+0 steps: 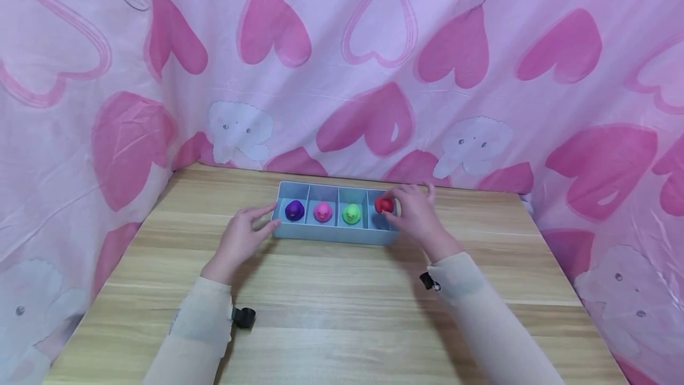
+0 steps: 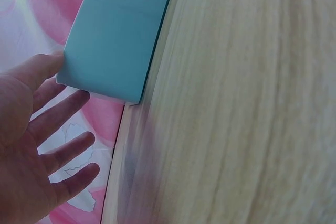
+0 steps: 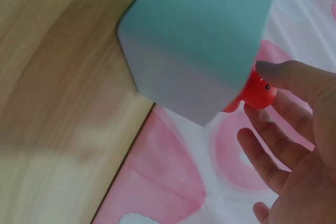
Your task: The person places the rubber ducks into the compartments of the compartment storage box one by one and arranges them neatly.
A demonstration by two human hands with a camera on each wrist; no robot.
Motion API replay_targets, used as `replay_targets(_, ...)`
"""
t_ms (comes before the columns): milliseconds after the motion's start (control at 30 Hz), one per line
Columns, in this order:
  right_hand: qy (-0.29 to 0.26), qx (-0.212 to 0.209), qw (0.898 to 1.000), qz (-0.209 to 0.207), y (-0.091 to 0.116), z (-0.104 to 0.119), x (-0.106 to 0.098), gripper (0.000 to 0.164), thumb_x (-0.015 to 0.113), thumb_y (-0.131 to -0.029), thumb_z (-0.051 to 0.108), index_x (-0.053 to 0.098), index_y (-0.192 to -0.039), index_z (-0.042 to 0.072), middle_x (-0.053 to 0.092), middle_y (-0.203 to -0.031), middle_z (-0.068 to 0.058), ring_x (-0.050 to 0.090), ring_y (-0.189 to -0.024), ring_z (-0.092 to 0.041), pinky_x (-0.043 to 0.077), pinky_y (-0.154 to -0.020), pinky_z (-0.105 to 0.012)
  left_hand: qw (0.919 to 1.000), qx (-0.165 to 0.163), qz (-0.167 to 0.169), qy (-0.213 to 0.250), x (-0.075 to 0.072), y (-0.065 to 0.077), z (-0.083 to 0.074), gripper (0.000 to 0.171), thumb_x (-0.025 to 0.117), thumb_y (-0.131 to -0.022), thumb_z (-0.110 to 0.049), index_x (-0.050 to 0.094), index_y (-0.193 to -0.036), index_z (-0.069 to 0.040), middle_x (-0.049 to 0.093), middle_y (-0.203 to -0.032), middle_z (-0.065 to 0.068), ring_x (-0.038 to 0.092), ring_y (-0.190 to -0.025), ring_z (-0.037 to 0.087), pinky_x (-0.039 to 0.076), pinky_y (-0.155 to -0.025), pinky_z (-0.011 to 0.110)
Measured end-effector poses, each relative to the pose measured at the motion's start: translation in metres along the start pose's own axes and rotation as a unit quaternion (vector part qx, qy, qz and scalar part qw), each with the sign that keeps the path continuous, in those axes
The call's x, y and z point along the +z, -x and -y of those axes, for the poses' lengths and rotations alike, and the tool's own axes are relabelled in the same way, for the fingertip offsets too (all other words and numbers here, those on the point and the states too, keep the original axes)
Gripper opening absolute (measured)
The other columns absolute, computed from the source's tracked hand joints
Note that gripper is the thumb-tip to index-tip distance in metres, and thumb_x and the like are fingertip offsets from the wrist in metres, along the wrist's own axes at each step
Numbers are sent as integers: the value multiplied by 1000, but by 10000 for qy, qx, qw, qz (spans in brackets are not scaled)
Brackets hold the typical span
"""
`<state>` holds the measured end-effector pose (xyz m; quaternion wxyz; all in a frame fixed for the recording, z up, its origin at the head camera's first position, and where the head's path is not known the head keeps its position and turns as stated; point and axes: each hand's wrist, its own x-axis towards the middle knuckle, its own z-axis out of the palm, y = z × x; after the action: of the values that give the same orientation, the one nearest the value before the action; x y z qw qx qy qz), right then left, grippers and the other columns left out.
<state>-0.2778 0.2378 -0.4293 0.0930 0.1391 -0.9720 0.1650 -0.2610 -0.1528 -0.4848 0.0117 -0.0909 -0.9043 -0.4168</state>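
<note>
A light blue-grey tray (image 1: pixel 333 232) with a row of compartments lies toward the back of the table. A purple toy duck (image 1: pixel 294 210), a pink toy duck (image 1: pixel 323 212) and a green toy duck (image 1: pixel 351 214) each sit in a separate compartment, from left to middle. Thumb and fingers of my right hand (image 1: pixel 414 212) pinch a red toy duck (image 3: pixel 261 92) at the rim of the rightmost compartment. At the tray's left end, my left hand (image 1: pixel 240 239) touches the corner with thumb and fingertips, its other fingers spread fairly straight in the left wrist view.
The wooden table (image 1: pixel 331 314) extends toward me from the tray. A pink heart-patterned curtain (image 1: pixel 342 76) hangs behind the table and along both sides. Each sleeve carries a small black wrist camera (image 1: pixel 244 318).
</note>
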Motion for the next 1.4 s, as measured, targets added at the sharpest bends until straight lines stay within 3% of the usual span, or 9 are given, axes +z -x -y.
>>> replay_targets(367, 88, -132, 9989, 432, -3, -6, 15, 33, 85, -86, 21, 74, -117, 17, 72, -123, -4, 55, -127, -30, 4, -122, -68, 10000, 7, 13, 30, -1, 0, 0, 51, 69, -101, -33, 58, -147, -16, 57, -149, 20, 49, -140, 45, 37, -118, 64)
replay_targets(833, 274, -333, 9961, 770, -10, -8, 23, 35, 86, -85, 22, 74, -118, 17, 72, -119, -4, 55, -126, -28, 5, -122, -70, 10000, -73, 55, 32, -1, 1, 0, 51, 69, -101, -36, 58, -148, -19, 57, -150, 20, 48, -141, 45, 37, -118, 65)
replay_targets(1400, 562, -270, 9910, 1181, -17, -2, 24, 32, 87, -85, 18, 75, -115, 18, 73, -116, -2, 56, -123, -28, 2, -123, -73, 10000, -57, 3, 47, -2, 1, -1, 51, 69, -101, -34, 58, -148, -18, 58, -149, 20, 50, -139, 44, 39, -117, 65)
